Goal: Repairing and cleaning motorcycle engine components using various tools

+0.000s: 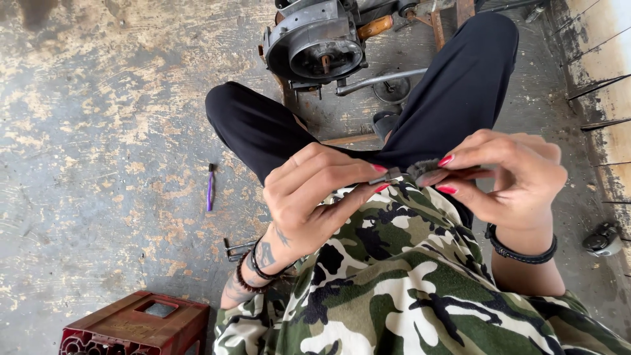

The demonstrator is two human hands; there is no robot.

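Your fingers (368, 176) pinch a small grey bristly brush (411, 172) at mid-frame: your left hand (315, 197) closes on its metal end, and your right hand (506, 177) grips the bristle end. An engine part (315, 43) sits at upper centre, a purple tool (210, 187) lies left.

Green, white and black camouflage shirt (401, 289), black trousers (460, 92). Red-painted nails on both hands. Left wrist: dark beaded bracelets (253, 273), inked tattoos. Right wrist: black braided band (522, 253).
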